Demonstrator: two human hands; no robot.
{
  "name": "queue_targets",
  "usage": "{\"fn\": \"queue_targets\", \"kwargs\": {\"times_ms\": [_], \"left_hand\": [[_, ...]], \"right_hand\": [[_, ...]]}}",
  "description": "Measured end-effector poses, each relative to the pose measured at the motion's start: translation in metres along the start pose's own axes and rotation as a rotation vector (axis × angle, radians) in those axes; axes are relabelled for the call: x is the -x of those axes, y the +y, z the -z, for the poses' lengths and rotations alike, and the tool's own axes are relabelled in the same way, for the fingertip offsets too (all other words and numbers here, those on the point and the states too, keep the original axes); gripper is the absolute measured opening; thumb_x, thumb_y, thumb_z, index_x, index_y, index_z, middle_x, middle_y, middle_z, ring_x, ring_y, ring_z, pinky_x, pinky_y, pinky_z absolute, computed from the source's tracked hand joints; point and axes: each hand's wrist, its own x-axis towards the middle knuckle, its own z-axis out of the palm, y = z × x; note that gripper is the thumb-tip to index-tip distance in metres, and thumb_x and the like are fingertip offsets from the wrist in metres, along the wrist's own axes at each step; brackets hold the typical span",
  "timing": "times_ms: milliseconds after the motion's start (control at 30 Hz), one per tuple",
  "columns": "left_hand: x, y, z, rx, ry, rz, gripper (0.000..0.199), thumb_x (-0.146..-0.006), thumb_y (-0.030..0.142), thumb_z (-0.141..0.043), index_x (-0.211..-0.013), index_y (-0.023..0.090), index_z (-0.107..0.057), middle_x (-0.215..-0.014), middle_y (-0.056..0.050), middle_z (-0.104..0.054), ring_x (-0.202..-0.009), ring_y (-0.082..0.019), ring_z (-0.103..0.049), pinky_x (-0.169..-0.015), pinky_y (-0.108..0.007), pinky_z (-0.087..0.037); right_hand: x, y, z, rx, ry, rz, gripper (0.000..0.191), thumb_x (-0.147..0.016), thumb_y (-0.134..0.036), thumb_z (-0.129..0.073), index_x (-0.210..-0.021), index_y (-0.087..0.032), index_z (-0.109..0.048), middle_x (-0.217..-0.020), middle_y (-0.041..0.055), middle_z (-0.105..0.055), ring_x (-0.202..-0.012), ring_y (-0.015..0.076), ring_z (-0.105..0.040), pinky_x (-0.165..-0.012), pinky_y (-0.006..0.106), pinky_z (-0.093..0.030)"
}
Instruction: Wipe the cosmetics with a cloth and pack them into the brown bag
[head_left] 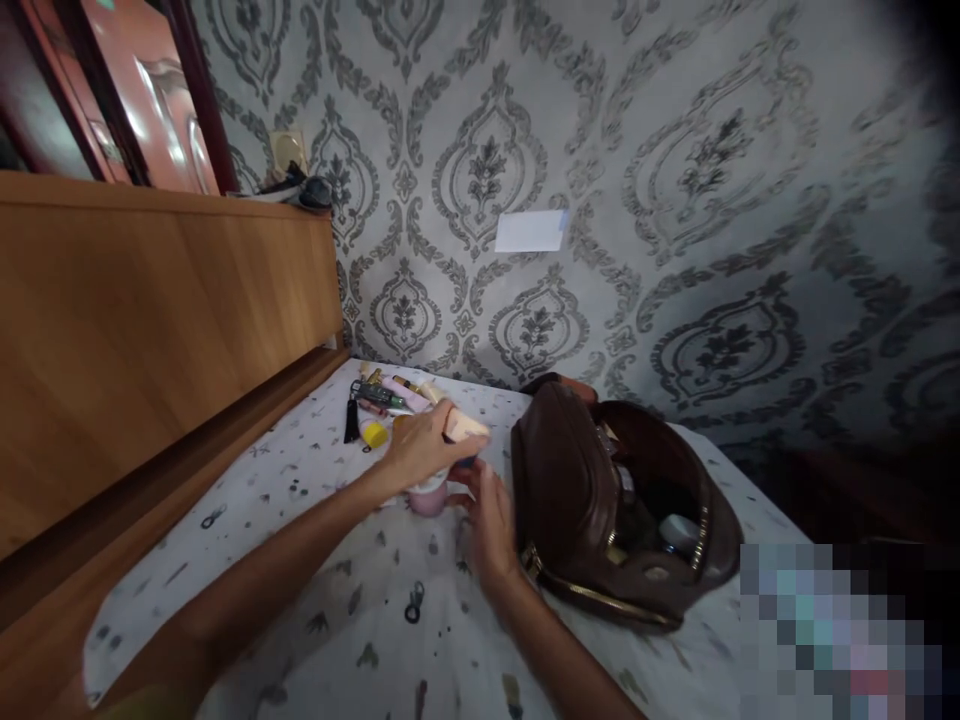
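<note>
My left hand [424, 445] is closed round a pale cream-coloured item [466, 428], whose end sticks out past the thumb. Just right of it, my right hand [487, 515] has its fingers bent toward the left one, near a pink round container [427, 498]; whether they touch it or hold something small is unclear. Behind my left hand lies a group of small things: a yellow-capped item [373, 433], a black tassel [351, 420] and several tubes. An open brown bag [559, 480] stands to the right, with a whitish object [679, 533] inside.
A patterned white sheet [360, 610] covers the surface. On the left runs a wooden board [165, 290] with dark items on its top edge. Patterned wallpaper with a white card [531, 231] is behind. The lower right corner is blurred out.
</note>
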Motion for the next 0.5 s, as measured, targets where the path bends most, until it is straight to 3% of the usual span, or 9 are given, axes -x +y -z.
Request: {"fn": "queue_targets", "kwargs": {"times_ms": [100, 233, 300, 433, 500], "left_hand": [[0.033, 0.003, -0.004, 0.015, 0.019, -0.056, 0.045, -0.089, 0.061, -0.048, -0.108, 0.021, -0.056, -0.088, -0.005, -0.07, -0.087, -0.027, -0.067, -0.072, -0.033, -0.045], [0.06, 0.003, -0.008, 0.146, 0.032, -0.186, 0.04, -0.096, 0.052, -0.04, -0.112, 0.02, -0.06, -0.104, -0.009, -0.07, -0.097, -0.025, -0.065, -0.082, -0.034, -0.046], [0.069, -0.002, -0.009, 0.253, 0.05, -0.197, 0.037, -0.096, 0.048, -0.043, -0.114, 0.02, -0.06, -0.102, -0.007, -0.071, -0.094, -0.023, -0.065, -0.083, -0.033, -0.046], [0.073, -0.017, -0.009, 0.56, 0.183, -0.028, 0.031, -0.094, 0.044, -0.045, -0.095, 0.018, -0.063, -0.072, 0.0, -0.062, -0.068, -0.017, -0.059, -0.066, -0.027, -0.045], [0.074, -0.021, -0.007, 0.701, 0.298, 0.066, 0.033, -0.094, 0.045, -0.045, -0.085, 0.018, -0.062, -0.068, 0.001, -0.057, -0.063, -0.015, -0.055, -0.061, -0.025, -0.044]], "right_hand": [[0.017, -0.012, -0.007, -0.122, -0.105, -0.093, 0.062, -0.082, -0.071, -0.053, -0.114, -0.018, -0.061, -0.109, 0.0117, -0.069, -0.086, 0.0229, -0.065, -0.058, 0.03, -0.052], [0.042, -0.022, -0.002, -0.259, -0.112, -0.183, 0.054, -0.08, -0.065, -0.063, -0.114, -0.023, -0.061, -0.116, 0.0074, -0.066, -0.081, 0.0179, -0.064, -0.057, 0.026, -0.051], [0.052, -0.022, 0.005, -0.301, -0.109, -0.215, 0.05, -0.078, -0.06, -0.068, -0.112, -0.024, -0.062, -0.112, 0.0063, -0.068, -0.079, 0.017, -0.064, -0.055, 0.025, -0.051], [0.062, -0.018, 0.016, -0.271, -0.071, -0.193, 0.052, -0.07, -0.056, -0.076, -0.108, -0.023, -0.062, -0.102, 0.0049, -0.069, -0.077, 0.0177, -0.064, -0.053, 0.025, -0.051], [0.064, -0.016, 0.019, -0.218, -0.036, -0.172, 0.053, -0.066, -0.053, -0.079, -0.106, -0.023, -0.061, -0.102, 0.0046, -0.068, -0.078, 0.0182, -0.063, -0.053, 0.025, -0.051]]}}
